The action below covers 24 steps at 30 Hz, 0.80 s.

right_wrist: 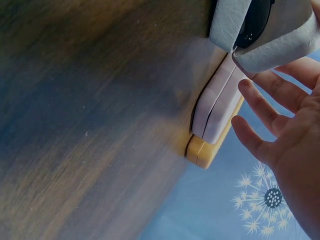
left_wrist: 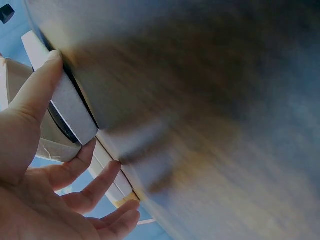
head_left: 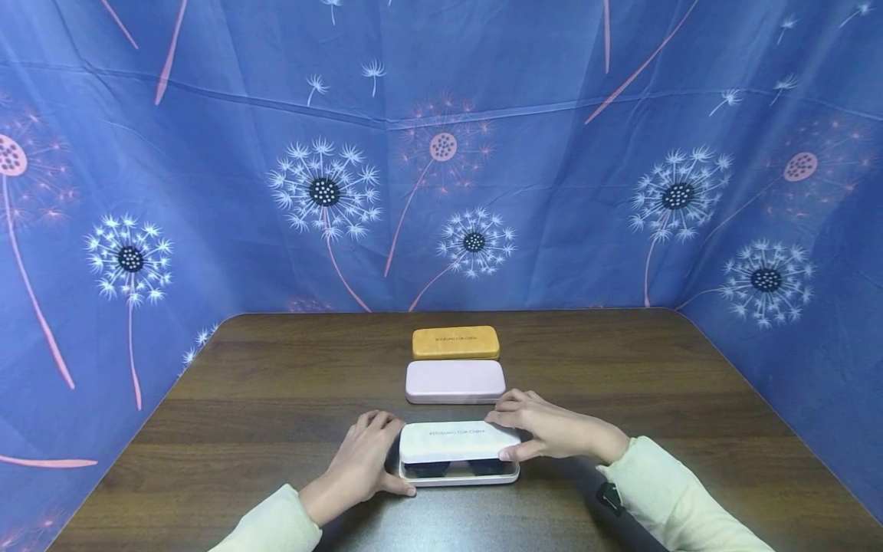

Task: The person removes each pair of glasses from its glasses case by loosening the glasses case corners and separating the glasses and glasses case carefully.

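Observation:
A white glasses case (head_left: 455, 443) lies partly open on the table, its lid tilted up toward the back. Dark sunglasses (head_left: 428, 468) show in the gap under the lid. My left hand (head_left: 362, 456) grips the left end of the case's base, thumb at the front. In the left wrist view, the thumb (left_wrist: 42, 82) lies across the base and one finger touches the end. With thumb and fingers, my right hand (head_left: 545, 429) pinches the right end of the lid. The right wrist view shows the raised lid (right_wrist: 280, 50) against those fingers and a dark lens inside.
Behind the white case, a pale pink glasses case (head_left: 455, 381) and a yellow glasses case (head_left: 455, 343) lie closed in a row on the brown wooden table (head_left: 276, 376). A blue cloth (head_left: 552, 176) with dandelion prints hangs around the table's back and sides.

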Each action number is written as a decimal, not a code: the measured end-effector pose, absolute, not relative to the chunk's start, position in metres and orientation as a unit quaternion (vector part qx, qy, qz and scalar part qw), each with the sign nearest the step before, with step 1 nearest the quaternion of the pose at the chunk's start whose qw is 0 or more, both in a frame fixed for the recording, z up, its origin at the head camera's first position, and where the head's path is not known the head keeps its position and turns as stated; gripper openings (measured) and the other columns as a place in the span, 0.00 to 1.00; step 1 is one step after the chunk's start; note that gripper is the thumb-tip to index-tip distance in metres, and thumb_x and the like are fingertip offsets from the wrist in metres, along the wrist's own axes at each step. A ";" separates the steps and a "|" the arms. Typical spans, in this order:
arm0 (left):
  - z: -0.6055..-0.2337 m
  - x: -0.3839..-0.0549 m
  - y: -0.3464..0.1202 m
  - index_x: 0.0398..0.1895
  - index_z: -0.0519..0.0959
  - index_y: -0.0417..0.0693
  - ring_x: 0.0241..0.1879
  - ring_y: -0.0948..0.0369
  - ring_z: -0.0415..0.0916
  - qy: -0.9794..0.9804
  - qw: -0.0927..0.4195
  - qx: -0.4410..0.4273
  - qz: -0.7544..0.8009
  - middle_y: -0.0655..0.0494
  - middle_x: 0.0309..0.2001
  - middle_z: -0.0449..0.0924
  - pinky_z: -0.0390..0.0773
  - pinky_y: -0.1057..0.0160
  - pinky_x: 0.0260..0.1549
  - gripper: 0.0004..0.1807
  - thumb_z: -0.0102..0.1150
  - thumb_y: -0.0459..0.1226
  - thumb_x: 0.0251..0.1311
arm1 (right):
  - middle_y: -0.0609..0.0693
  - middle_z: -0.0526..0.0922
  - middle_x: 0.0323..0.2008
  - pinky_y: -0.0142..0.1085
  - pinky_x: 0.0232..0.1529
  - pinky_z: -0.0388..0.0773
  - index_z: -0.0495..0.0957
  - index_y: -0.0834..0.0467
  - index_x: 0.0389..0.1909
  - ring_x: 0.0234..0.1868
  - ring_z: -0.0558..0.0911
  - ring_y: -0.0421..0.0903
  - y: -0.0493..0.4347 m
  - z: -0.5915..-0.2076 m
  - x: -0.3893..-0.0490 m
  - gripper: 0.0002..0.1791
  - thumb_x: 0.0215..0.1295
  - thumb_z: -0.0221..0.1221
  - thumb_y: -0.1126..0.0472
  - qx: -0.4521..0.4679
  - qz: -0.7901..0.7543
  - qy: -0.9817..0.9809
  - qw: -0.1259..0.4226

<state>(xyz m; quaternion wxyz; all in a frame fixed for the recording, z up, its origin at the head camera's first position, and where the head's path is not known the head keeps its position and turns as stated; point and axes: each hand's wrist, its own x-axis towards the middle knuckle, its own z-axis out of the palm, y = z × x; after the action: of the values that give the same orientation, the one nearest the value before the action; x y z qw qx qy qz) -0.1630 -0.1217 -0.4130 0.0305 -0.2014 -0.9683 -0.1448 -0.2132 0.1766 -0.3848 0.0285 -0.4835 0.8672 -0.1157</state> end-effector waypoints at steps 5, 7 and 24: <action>-0.414 -0.163 -0.121 0.48 0.74 0.44 0.51 0.39 0.68 -0.969 0.027 -0.196 -0.151 0.45 0.48 0.75 0.70 0.42 0.48 0.46 0.75 0.57 0.19 | 0.48 0.78 0.49 0.47 0.51 0.68 0.73 0.59 0.55 0.53 0.70 0.46 0.176 -0.385 -0.215 0.30 0.61 0.51 0.40 -0.480 -0.120 0.868 0.040; -0.414 -0.163 -0.121 0.48 0.74 0.43 0.52 0.39 0.68 -0.969 0.026 -0.194 -0.154 0.44 0.48 0.75 0.70 0.41 0.48 0.46 0.75 0.56 0.19 | 0.48 0.78 0.49 0.47 0.51 0.68 0.73 0.59 0.55 0.53 0.70 0.46 0.176 -0.385 -0.215 0.30 0.61 0.51 0.41 -0.481 -0.121 0.867 0.041; -0.415 -0.163 -0.120 0.47 0.75 0.44 0.51 0.40 0.68 -0.970 0.049 -0.183 -0.151 0.47 0.46 0.75 0.70 0.43 0.47 0.46 0.76 0.56 0.16 | 0.53 0.78 0.51 0.49 0.51 0.67 0.72 0.63 0.55 0.53 0.70 0.50 0.176 -0.386 -0.217 0.27 0.65 0.49 0.46 -0.494 -0.137 0.858 0.043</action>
<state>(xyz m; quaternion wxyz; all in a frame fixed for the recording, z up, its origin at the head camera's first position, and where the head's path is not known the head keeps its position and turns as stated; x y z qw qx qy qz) -0.1627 -0.1205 -0.4155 0.0494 -0.1833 -0.9702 -0.1509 -0.2169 0.1762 -0.3855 0.0432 -0.4937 0.8577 -0.1370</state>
